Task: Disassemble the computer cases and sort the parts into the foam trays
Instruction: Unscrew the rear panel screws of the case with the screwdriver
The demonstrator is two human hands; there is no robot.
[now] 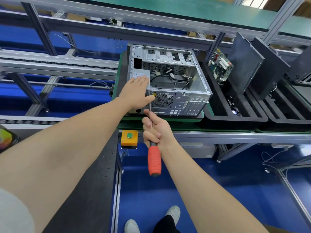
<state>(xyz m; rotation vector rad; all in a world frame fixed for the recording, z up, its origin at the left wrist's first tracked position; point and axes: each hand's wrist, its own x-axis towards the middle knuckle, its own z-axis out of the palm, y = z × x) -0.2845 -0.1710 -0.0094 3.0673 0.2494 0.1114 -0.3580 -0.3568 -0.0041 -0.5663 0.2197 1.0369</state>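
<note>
From my remote seat I see a blue floor (210, 190) running under a long aluminium frame line (58, 64) that passes behind and to the left of the computer case (190, 100). The case lies on a green pallet (176, 121), open side up, rear panel toward me. Just right of the case sit black foam trays (235, 118), the farther one cut off by the picture edge; a motherboard (220, 66) stands on edge in the nearer one. My left hand (134, 93) lies flat, fingers straight, on the power supply (140, 74) in the case's left corner. My right hand (156, 128), below the case, grips a red-handled screwdriver (154, 158); its tip is hidden behind the left thumb.
</note>
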